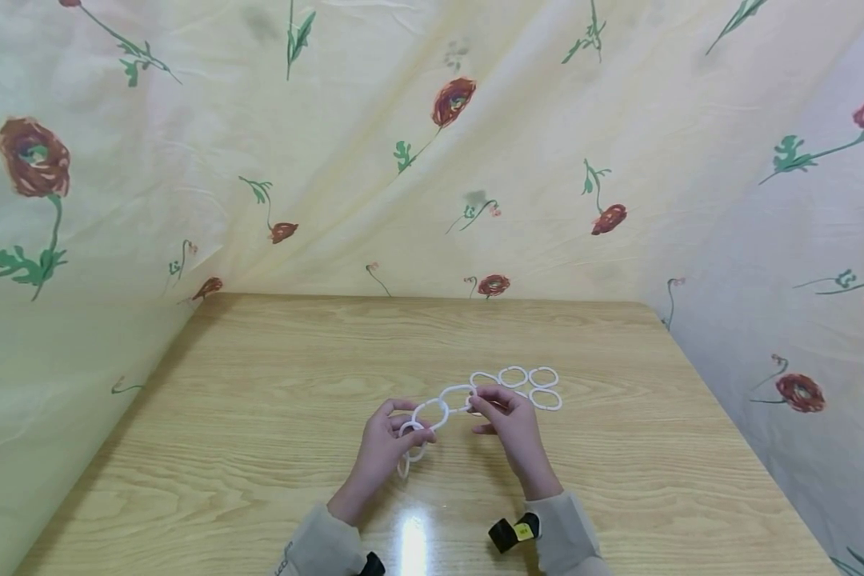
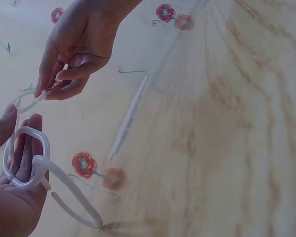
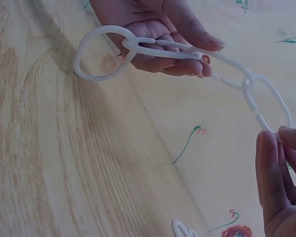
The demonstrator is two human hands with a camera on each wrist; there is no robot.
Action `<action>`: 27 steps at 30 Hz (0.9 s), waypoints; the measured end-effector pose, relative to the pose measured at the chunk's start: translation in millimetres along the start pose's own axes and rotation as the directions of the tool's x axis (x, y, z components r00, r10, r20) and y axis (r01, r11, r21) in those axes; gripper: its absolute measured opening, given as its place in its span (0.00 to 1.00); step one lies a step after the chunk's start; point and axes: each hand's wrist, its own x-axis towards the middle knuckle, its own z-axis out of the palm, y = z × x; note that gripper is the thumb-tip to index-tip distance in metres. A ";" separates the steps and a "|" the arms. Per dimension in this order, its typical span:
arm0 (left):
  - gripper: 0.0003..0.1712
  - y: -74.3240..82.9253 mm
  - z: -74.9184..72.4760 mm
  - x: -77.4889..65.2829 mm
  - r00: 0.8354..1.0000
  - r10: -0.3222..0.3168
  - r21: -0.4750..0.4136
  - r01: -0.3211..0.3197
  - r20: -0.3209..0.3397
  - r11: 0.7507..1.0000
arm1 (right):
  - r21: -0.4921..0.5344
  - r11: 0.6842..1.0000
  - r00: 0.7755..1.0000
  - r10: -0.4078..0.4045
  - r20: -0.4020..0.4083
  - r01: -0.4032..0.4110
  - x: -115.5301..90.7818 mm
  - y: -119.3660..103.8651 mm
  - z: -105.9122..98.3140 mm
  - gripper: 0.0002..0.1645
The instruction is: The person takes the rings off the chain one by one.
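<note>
A chain of white plastic C-shaped links (image 3: 226,61) stretches between my two hands. My left hand (image 1: 383,450) holds one of its links between thumb and fingers, and further links hang below, the lowest hanging link (image 2: 78,197) seen in the left wrist view. With thumb and index finger, my right hand (image 1: 516,426) pinches the link at the chain's other end. In the right wrist view that end link (image 3: 283,103) shows a small gap in its side, close to the fingertips. It passes through its neighbour.
Several loose white links (image 1: 547,410) lie on the wooden table (image 1: 295,352) just beyond and right of my right hand, partly hidden by it. A flowered cloth (image 1: 360,144) hangs behind the table and along both sides. A black wrist device (image 1: 504,536) sits at my right sleeve.
</note>
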 end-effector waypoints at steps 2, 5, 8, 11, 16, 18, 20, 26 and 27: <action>0.27 0.4 -0.2 -0.3 1.000 0.002 -0.012 -0.002 0.000 1.000 | -0.003 1.000 1.000 0.002 -0.002 -0.002 0.2 0.3 -0.2 0.09; 0.27 -0.2 -0.9 -0.6 1.000 0.015 -0.014 -0.015 0.011 1.000 | 0.000 1.000 1.000 0.008 0.000 -0.008 0.4 0.6 -0.4 0.09; 0.27 -1.1 -1.7 -0.6 0.999 0.036 -0.013 -0.035 0.024 0.999 | 0.005 1.000 1.000 0.014 0.004 -0.015 0.4 0.7 -0.4 0.10; 0.27 -1.9 -2.0 0.0 0.999 0.045 -0.019 -0.045 0.030 0.999 | 0.011 1.000 1.000 0.025 0.005 -0.025 0.6 1.0 -0.2 0.10; 0.27 -2.1 -1.6 0.6 0.998 0.038 -0.036 -0.037 0.046 0.999 | 0.012 0.999 0.999 0.039 0.014 -0.039 0.5 1.4 0.4 0.11; 0.26 -1.9 -1.2 0.8 0.998 0.030 -0.039 -0.028 0.049 0.999 | 0.016 0.999 0.999 0.041 0.021 -0.041 0.5 1.4 0.6 0.10; 0.26 -1.9 -0.8 1.1 0.999 0.025 -0.033 -0.024 0.046 0.999 | 0.027 0.999 0.999 0.044 0.030 -0.045 0.5 1.3 1.0 0.11; 0.26 -1.7 0.6 0.9 0.998 0.035 -0.019 -0.034 0.061 0.999 | 0.058 0.996 0.996 0.061 0.057 -0.065 0.7 3.5 1.9 0.13; 0.26 -2.0 0.8 0.9 0.997 0.039 -0.020 -0.038 0.068 0.999 | 0.062 0.996 0.996 0.060 0.065 -0.064 0.8 4.0 2.1 0.13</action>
